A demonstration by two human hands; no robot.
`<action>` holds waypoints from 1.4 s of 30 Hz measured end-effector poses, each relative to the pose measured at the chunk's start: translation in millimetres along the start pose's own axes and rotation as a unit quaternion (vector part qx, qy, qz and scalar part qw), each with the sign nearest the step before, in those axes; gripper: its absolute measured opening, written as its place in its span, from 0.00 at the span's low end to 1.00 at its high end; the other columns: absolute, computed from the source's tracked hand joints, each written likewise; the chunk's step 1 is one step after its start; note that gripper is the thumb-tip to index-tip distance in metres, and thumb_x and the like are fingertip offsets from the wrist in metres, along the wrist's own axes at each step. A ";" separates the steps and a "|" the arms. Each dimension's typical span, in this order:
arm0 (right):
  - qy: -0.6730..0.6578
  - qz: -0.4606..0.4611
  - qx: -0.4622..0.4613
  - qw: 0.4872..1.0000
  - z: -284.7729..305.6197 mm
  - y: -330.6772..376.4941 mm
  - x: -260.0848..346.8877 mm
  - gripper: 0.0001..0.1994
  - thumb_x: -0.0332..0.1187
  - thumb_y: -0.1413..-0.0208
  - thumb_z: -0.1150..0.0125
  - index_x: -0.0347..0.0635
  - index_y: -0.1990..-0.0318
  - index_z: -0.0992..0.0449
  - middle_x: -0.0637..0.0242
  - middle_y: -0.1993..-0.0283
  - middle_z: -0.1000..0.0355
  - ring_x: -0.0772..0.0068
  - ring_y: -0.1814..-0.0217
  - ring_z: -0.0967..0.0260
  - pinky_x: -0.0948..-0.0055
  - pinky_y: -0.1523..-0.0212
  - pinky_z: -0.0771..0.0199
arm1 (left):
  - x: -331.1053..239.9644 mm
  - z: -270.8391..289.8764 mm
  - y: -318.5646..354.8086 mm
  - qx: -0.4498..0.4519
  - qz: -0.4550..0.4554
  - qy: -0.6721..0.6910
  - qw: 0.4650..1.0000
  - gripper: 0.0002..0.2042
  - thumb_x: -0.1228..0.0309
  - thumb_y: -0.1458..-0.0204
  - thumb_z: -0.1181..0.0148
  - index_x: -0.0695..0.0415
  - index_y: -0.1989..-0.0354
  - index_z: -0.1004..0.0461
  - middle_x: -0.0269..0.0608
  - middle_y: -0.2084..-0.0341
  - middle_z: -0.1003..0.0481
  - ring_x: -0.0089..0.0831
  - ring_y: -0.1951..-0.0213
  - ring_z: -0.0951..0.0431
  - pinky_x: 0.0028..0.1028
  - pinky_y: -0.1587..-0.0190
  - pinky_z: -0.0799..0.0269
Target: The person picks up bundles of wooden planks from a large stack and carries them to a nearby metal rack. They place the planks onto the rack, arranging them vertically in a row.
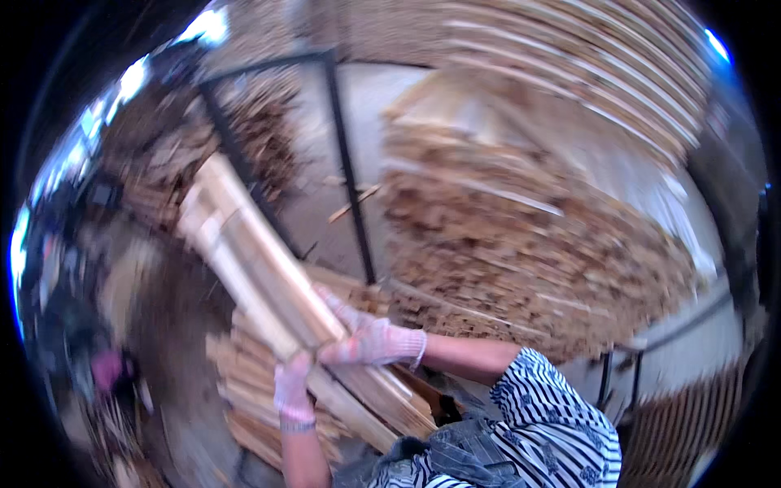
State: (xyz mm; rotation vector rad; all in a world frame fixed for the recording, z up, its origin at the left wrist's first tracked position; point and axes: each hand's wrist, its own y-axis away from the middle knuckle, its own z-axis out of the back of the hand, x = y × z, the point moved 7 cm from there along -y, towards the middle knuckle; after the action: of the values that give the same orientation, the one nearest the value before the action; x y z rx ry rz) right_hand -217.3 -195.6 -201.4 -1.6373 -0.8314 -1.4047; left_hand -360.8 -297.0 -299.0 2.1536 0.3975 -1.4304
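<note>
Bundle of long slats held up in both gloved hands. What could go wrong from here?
1. The bundle of slats is gripped only near its lower part by the left hand and right hand; the long free end may tip or swing.
2. That upper end points toward the black metal frame and could strike it.
3. The slats are loose, so one might slide out onto the stack below.

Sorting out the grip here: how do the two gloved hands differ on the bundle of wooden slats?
The left hand grips the bundle of wooden slats from below, at its lower edge; the right hand lies over its top face, higher up. The left forearm rises upright; the right reaches across sideways. Both wear pale knit gloves.
</note>
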 end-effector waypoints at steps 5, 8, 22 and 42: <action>0.093 0.084 -0.056 0.990 31.1 36.6 51.2 0.56 0.44 0.52 0.30 0.40 0.25 0.67 0.48 0.28 0.49 0.63 0.27 0.50 0.69 0.30 0.48 | -46.5 -38.8 28.9 0.066 -0.133 -0.005 0.989 0.34 0.57 0.51 0.40 0.69 0.39 0.37 0.52 0.47 0.31 0.41 0.50 0.26 0.38 0.46 0.28; 0.165 0.076 -0.130 0.975 52.2 74.6 74.3 0.56 0.47 0.54 0.29 0.42 0.25 0.65 0.46 0.30 0.46 0.58 0.28 0.47 0.66 0.31 0.46 | -64.6 -109.8 41.4 0.133 -0.211 -0.041 0.967 0.34 0.57 0.51 0.40 0.69 0.40 0.36 0.52 0.48 0.30 0.40 0.50 0.26 0.37 0.46 0.28; 0.512 0.213 -0.416 0.721 195.6 284.1 448.3 0.59 0.61 0.65 0.31 0.37 0.29 0.52 0.42 0.47 0.28 0.48 0.46 0.27 0.62 0.43 0.28 | -276.8 -513.0 133.1 0.405 -0.420 0.063 0.810 0.25 0.72 0.39 0.50 0.65 0.34 0.41 0.43 0.38 0.35 0.32 0.38 0.34 0.33 0.35 0.37; 0.361 0.391 -0.344 0.774 430.1 331.1 440.0 0.54 0.45 0.49 0.33 0.38 0.26 0.69 0.50 0.34 0.39 0.63 0.32 0.43 0.68 0.34 0.41 | -203.3 -796.2 93.8 0.681 -0.277 0.090 0.672 0.37 0.69 0.44 0.37 0.53 0.30 0.53 0.43 0.44 0.31 0.33 0.45 0.27 0.32 0.42 0.27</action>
State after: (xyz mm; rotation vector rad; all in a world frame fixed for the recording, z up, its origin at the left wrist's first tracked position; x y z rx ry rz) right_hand 340.8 25.2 156.3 -1.4212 0.8393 -1.5503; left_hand 213.4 86.8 156.1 3.5902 -0.0873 -2.2742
